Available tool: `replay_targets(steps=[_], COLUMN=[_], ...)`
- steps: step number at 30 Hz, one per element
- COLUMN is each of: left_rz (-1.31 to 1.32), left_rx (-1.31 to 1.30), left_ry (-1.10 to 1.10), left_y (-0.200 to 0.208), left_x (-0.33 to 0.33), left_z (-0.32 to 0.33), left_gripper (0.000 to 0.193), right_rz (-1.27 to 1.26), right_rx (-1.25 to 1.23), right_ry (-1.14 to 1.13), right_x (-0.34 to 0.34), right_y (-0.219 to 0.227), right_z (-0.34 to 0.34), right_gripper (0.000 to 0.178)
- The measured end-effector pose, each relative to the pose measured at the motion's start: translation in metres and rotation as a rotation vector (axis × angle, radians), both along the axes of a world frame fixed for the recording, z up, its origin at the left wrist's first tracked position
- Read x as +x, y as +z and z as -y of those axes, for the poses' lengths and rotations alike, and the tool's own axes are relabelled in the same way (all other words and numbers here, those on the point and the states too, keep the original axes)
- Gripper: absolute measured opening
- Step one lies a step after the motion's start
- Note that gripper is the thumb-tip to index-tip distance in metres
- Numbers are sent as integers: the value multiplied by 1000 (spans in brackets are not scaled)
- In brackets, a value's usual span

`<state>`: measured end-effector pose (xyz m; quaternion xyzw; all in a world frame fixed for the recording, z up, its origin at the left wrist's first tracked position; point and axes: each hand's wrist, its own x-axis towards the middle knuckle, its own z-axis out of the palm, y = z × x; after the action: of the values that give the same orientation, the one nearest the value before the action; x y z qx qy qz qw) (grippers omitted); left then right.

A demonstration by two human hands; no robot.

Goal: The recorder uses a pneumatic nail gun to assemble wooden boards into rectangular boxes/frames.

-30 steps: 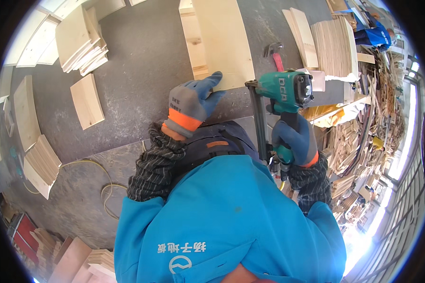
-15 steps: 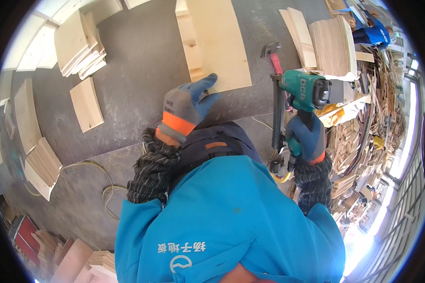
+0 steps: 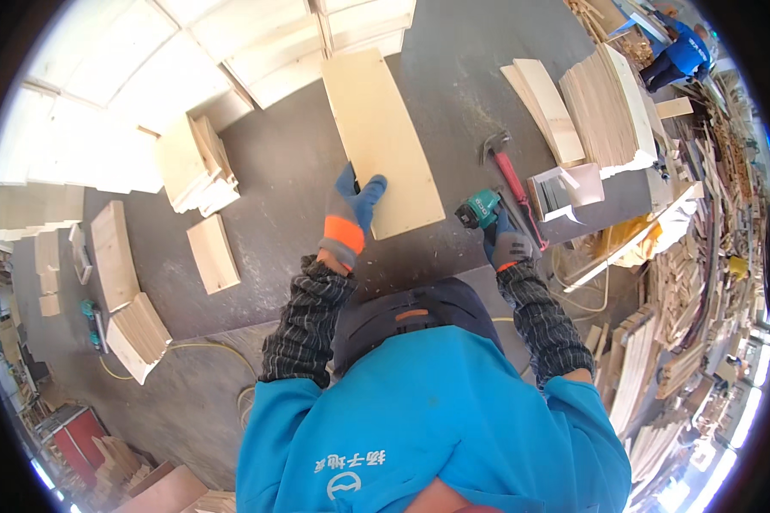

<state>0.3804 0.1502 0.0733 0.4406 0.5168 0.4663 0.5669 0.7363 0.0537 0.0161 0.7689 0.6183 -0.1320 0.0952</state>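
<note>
A long pale wooden board [image 3: 383, 150] lies on the dark worktable [image 3: 291, 141], its near end towards me. My left hand [image 3: 352, 205], in a grey and blue glove with an orange cuff, grips the left edge of the board close to that end. To the right of the board, my right hand [image 3: 508, 243] is closed round a green nail gun [image 3: 479, 209] held low at the table; the gun's handle is mostly covered by the glove. Just beyond the gun is a claw hammer [image 3: 512, 181] with a red handle.
Stacked thin boards [image 3: 603, 111] stand at the far right, near a small open box [image 3: 554, 195]. Leftward are a pile of panels [image 3: 192, 162], a single short board [image 3: 214, 254] and another stack [image 3: 139, 333]. A yellow hose [image 3: 218, 348] trails below the table edge. A person [image 3: 680, 53] is at far right.
My right hand has lowered the nail gun towards the table beside the hammer, turning it leftward. My left hand has gone from the board's near end to its left edge. The view has shifted.
</note>
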Motion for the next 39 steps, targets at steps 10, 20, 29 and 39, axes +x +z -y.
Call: replay_targets(steps=[10,20,29,39], left_rz=[-514,-1344,-1397,-1104], left_rx=[-130,498,529,560], left_ry=[-561,-438,-888,-307], left_y=[68,90,107,79], left_x=[-167,1,27,8], left_z=[-53,-53,-66,33], left_gripper=[65,108,103,74], right_rz=[-626,-997,-930,-1180], right_rx=[320,305,538,453], right_ry=[-75,27,35,-119], right_x=[-4,-96,-139,-54], right_y=[42,32,0,55], right_z=[-47,-105,-28,-72], right_gripper=[79,88,67,62])
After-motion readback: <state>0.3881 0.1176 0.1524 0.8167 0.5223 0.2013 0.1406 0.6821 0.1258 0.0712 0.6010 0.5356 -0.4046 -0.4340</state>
